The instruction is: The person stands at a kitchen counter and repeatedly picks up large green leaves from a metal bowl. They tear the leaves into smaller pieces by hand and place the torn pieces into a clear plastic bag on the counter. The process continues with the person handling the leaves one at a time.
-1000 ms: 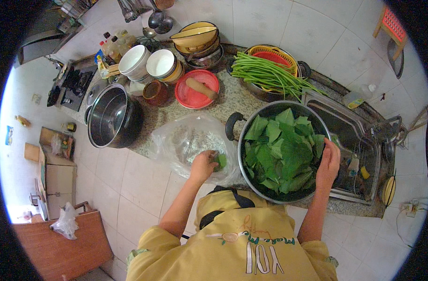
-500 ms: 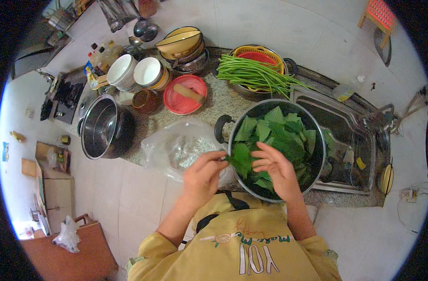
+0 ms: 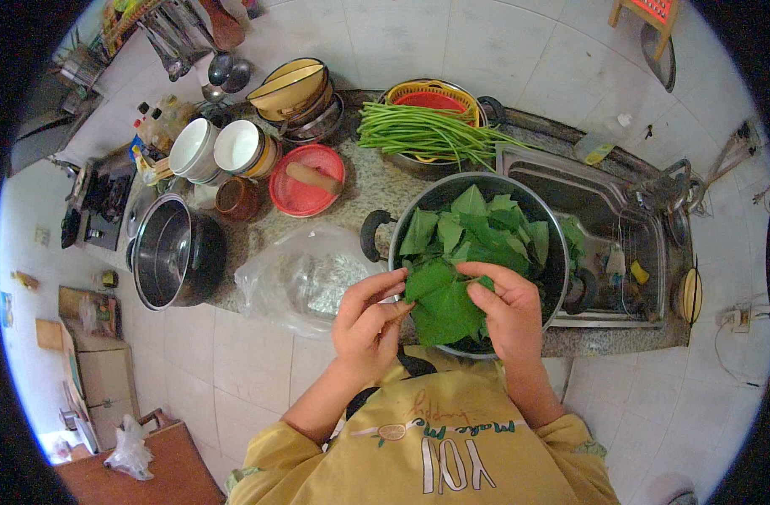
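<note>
A large dark pot (image 3: 556, 223) full of green leaves (image 3: 477, 220) stands on the counter in front of me. Over its near rim, a broad green leaf (image 3: 445, 310) is stretched between my hands. My left hand (image 3: 366, 318) pinches the left edge of this leaf between thumb and fingertips. On the other side, my right hand (image 3: 509, 313) is closed on its upper right part, thumb against the forefinger. Beside the pot's left handle lies a clear plastic bag (image 3: 288, 269), partly behind my left hand.
Long green stems (image 3: 427, 130) lie across a yellow basket behind the pot. The metal sink (image 3: 604, 244) is at the right. Leftward stand an empty black pot (image 3: 178, 252), a red plate (image 3: 305, 198), white bowls (image 3: 237, 147) and stacked yellow bowls (image 3: 290, 93).
My right hand, with fingers spread over the pot before, has closed on the leaf. The leaf has come nearer to me and now lies spread between both hands. The whole view has shifted slightly.
</note>
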`<act>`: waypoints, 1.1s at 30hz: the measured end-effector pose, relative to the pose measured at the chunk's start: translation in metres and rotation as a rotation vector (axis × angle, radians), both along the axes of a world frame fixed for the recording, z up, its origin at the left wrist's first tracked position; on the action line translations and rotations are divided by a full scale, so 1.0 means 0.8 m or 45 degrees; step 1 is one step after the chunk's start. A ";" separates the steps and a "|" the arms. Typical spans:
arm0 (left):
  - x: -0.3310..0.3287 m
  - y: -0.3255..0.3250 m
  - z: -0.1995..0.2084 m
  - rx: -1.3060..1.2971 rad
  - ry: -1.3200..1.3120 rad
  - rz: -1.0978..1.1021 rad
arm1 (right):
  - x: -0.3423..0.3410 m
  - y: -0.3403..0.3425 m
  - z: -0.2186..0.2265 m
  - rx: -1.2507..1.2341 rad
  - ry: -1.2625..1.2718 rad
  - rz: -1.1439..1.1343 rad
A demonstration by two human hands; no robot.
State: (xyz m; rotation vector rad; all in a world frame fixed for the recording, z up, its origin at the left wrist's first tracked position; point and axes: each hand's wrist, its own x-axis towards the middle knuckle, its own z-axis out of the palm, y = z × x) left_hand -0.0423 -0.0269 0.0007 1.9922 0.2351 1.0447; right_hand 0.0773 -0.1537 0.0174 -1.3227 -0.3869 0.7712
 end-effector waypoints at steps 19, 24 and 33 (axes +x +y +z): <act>0.033 -0.010 0.019 -0.972 0.360 -0.266 | -0.017 0.002 0.013 -0.257 -0.680 -0.150; 0.037 -0.015 0.009 -1.411 0.229 -0.296 | -0.011 -0.002 0.015 -0.264 -0.550 -0.112; 0.039 -0.021 0.006 -0.509 0.420 0.072 | -0.018 0.009 0.016 -0.279 -0.309 -0.097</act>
